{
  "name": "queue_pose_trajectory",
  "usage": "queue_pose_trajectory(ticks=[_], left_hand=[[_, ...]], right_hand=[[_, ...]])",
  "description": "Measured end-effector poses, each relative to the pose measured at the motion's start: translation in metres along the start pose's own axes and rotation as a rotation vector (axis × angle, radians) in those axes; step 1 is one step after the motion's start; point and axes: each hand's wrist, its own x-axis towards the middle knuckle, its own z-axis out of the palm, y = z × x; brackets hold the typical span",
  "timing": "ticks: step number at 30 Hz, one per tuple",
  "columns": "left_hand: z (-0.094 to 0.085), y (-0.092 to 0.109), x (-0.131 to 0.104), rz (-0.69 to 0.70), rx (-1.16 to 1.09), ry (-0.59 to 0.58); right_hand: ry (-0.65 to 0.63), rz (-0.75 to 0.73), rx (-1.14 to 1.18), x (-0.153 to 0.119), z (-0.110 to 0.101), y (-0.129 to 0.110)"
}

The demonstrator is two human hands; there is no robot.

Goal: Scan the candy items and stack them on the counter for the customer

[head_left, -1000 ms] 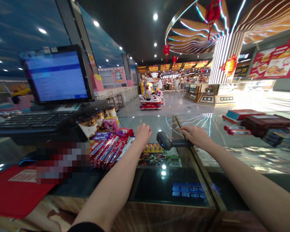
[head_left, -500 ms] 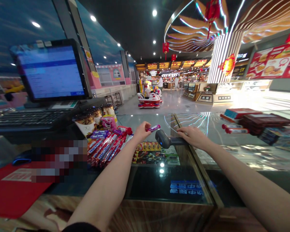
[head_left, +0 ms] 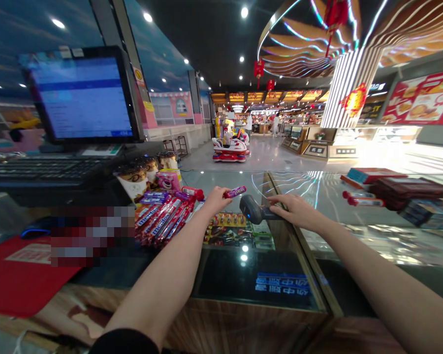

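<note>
My left hand (head_left: 216,200) pinches one end of a small purple roll of candy (head_left: 237,191) with white lettering, held over the glass counter. Just right of it is a dark grey handheld barcode scanner (head_left: 251,210) with a small blue light, its head turned toward the left. The fingers of my right hand (head_left: 298,209) close on the scanner's handle, which they partly cover. Beside my left forearm lies a pile of red and purple Mentos rolls (head_left: 164,219).
A monitor (head_left: 83,98) and keyboard (head_left: 44,169) stand at the left, near several lidded cups (head_left: 132,181). At the right, stacked brown packs (head_left: 409,191) and red tubes (head_left: 363,199) lie on the glass. Packaged goods (head_left: 231,231) show beneath the countertop.
The view has shifted slightly. The candy roll has turned so its printed side shows more clearly, and the scanner sits slightly farther right. Both hands keep their holds.
</note>
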Motion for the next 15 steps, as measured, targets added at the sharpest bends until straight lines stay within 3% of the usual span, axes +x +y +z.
queue_pose_trajectory(ticks=[15], left_hand=[[-0.0039,0.0038,0.0053,-0.216,-0.286,0.135]], right_hand=[[-0.091,-0.095,-0.03,-0.0012,0.0067,-0.0007]])
